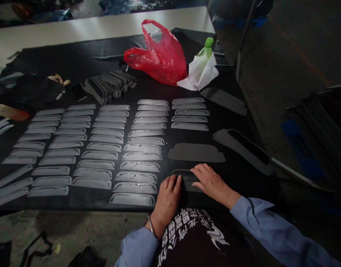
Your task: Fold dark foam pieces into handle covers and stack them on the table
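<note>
dark grey piece [187, 182], lying flat, black sheet [89, 200] beneath

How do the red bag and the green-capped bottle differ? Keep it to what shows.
The red bag is wide, crinkled plastic, while the green-capped bottle is narrow and pale green. The bag has one loop handle up and another flopped to the left; the bottle is topped by a cap. The bag is unwrapped, but white wrapping hides the bottle's lower part. Both are on the black sheet.

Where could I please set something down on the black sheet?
Beyond the fanned grey stack, left of the red plastic bag; also between the right hand and the long, black-centred grey panel. The columns of silvery, curved strips are crowded.
</note>
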{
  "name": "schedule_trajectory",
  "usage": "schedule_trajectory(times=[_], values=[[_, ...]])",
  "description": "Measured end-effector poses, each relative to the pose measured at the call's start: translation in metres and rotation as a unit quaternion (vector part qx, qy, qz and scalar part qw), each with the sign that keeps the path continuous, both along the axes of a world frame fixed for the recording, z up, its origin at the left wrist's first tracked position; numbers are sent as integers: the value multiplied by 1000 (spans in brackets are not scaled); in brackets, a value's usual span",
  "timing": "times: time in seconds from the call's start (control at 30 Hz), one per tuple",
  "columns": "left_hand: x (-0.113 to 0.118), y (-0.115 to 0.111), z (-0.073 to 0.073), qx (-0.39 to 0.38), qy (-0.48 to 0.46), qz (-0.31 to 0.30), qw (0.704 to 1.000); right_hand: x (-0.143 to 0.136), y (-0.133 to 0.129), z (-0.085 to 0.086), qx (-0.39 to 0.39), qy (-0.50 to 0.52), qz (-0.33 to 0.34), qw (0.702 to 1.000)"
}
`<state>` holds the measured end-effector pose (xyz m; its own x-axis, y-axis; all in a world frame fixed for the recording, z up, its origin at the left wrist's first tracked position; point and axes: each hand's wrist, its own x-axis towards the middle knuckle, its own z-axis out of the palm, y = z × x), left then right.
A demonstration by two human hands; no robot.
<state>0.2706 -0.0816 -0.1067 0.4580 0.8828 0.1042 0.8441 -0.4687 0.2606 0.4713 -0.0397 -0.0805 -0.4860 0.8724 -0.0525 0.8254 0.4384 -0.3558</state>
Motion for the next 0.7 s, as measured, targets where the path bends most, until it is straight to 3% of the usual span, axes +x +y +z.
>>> schedule_trajectory(times=[0.5, 0.6, 0.7], values=[[5, 1, 5, 15, 38, 10, 999, 7, -1, -4, 5, 21, -1, 1000], [7, -4, 15, 5, 60, 16, 998, 14, -8, -21, 52, 80, 14, 995], [13, -4, 14, 29, 66, -7, 997, 0, -4, -52, 126, 179, -33, 975]])
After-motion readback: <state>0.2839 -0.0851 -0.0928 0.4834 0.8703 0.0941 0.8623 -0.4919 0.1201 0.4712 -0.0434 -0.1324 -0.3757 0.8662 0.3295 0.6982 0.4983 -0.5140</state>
